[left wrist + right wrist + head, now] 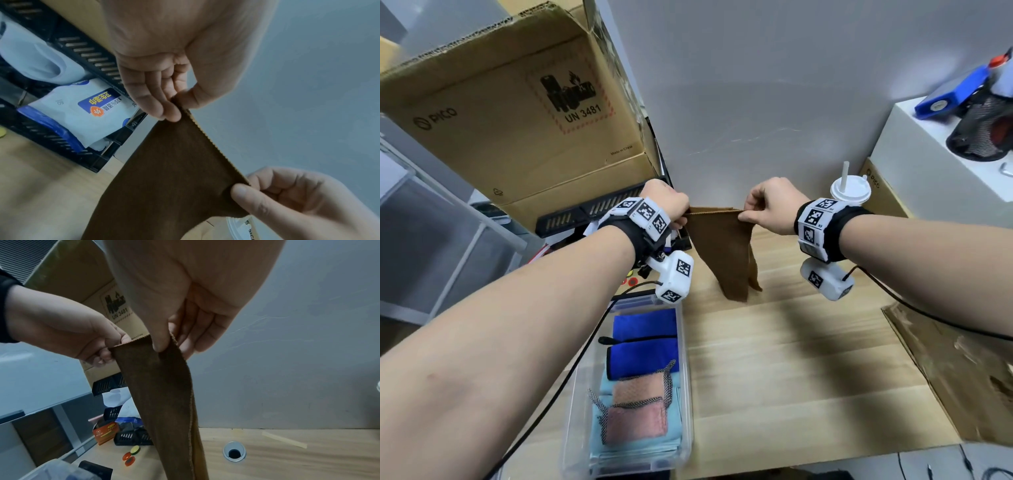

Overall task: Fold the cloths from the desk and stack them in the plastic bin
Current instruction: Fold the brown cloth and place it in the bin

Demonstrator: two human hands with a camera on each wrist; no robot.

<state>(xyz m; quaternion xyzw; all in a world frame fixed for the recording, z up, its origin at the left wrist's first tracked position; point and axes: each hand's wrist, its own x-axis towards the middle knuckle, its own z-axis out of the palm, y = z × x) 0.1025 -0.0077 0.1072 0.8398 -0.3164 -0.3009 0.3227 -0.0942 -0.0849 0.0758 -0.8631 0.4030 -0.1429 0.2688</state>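
A brown cloth hangs doubled over in the air above the far part of the wooden desk. My left hand pinches its top left corner and my right hand pinches its top right corner, the top edge stretched between them. The left wrist view shows the brown cloth pinched by my left hand. In the right wrist view the brown cloth hangs from my right hand. The clear plastic bin stands near left and holds folded blue cloths, a pink cloth and a light blue cloth.
A large cardboard box sits on a black slotted crate at the back left. A lidded cup with a straw stands behind my right wrist. A flat cardboard sheet lies at the desk's right. A cable hole sits near the wall.
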